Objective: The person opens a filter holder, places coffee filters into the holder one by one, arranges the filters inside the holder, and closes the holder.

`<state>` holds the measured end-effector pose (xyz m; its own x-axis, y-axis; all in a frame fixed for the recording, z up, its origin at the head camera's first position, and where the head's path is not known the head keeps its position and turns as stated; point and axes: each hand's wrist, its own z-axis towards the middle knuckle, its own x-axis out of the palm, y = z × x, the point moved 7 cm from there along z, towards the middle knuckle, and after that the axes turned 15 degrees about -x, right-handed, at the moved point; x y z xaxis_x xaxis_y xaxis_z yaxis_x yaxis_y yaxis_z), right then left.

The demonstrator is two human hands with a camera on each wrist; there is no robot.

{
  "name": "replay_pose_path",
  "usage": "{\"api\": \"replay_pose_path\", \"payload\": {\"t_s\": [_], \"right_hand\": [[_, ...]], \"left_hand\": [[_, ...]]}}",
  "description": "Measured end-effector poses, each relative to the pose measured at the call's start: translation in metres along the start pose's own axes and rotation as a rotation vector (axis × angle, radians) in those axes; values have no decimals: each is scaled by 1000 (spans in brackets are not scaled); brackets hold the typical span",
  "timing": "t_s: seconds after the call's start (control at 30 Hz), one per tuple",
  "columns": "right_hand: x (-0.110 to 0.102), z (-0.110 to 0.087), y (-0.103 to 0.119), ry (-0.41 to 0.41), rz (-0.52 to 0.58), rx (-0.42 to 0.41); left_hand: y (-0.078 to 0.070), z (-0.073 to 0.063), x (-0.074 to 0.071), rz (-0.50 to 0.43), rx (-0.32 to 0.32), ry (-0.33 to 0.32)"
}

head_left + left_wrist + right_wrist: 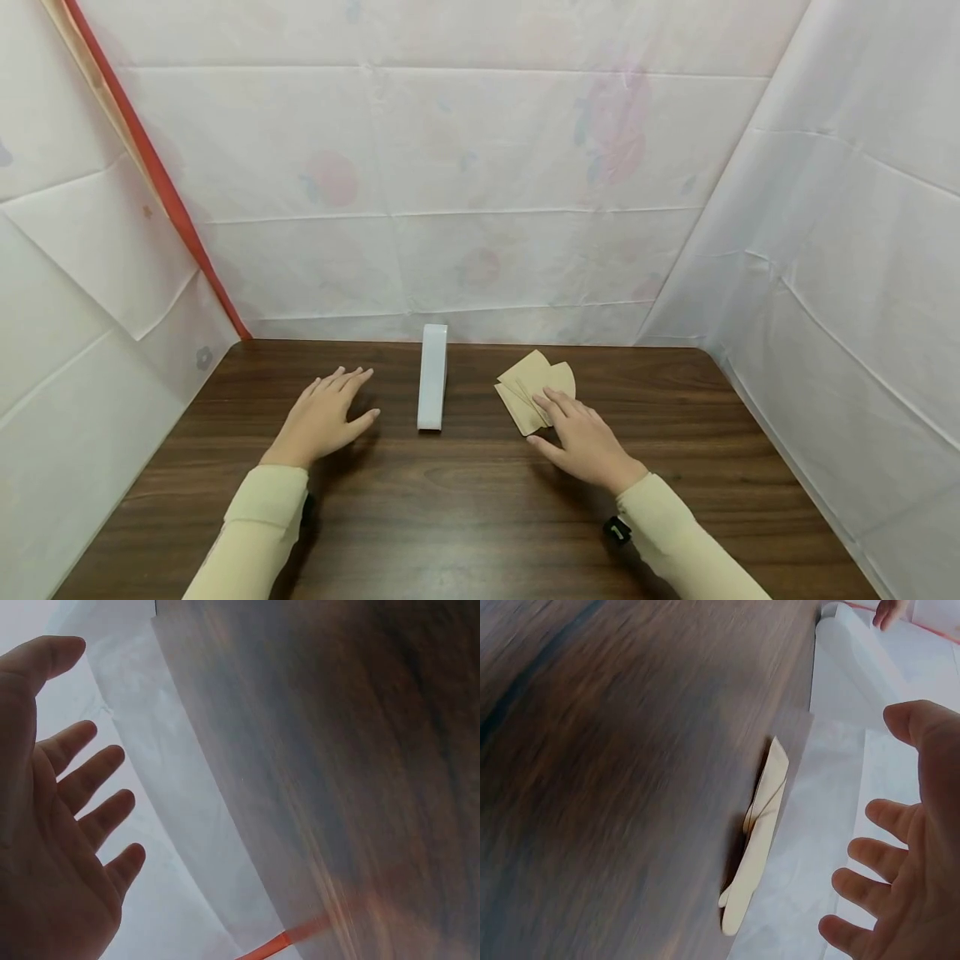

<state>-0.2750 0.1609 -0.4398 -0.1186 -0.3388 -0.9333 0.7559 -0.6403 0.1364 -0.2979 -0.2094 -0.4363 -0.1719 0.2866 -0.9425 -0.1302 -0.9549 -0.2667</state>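
A few small tan paper envelopes (525, 385), some with rounded flaps, lie overlapping on the wooden table. My right hand (588, 442) hovers at their near right side, fingers spread and holding nothing; its fingertips overlap the envelopes in the head view. In the right wrist view, the paper stack (756, 847) lies low on the tabletop, apart from the fingers. Left of the envelopes is a long, narrow white object (432, 379), its kind unclear. Farther left, my left hand (322, 421) is held over the table with fingers extended and nothing in them.
The dark wood-grain table (450, 517) ends at a pale, patterned sheet (480, 167) hung behind it. Similar sheeting closes in the left and right sides. A red strip (150, 158) runs down the back left corner. A dark band (617, 531) sits at the right wrist.
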Motion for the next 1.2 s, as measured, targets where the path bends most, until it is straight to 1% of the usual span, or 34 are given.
{"api": "replay_pose_path", "payload": {"t_s": [0.07,0.1,0.3,0.33,0.57,0.7,0.83,0.93,1.03,1.2], "right_hand": [[1,3,3,2,8,-8],[2,5,5,3,11,-13],[8,17,15,3,26,-51],[10,19,17,5,29,-56],[21,31,26,40,45,-65],[25,40,31,51,73,-71],[30,49,33,56,112,-65],[35,55,33,68,124,-51],[40,60,33,88,121,-35],[46,69,35,98,114,-25]], "left_hand": [[1,3,2,-9,3,3],[1,4,3,-30,5,8],[-1,15,10,-247,-12,87],[-2,17,12,-272,-17,98],[-6,27,18,-351,-14,124],[-5,32,24,-428,-41,139],[-2,36,31,-498,-84,163],[-2,40,35,-518,-106,175],[-3,44,38,-531,-110,196],[-4,50,43,-555,-134,235]]}}
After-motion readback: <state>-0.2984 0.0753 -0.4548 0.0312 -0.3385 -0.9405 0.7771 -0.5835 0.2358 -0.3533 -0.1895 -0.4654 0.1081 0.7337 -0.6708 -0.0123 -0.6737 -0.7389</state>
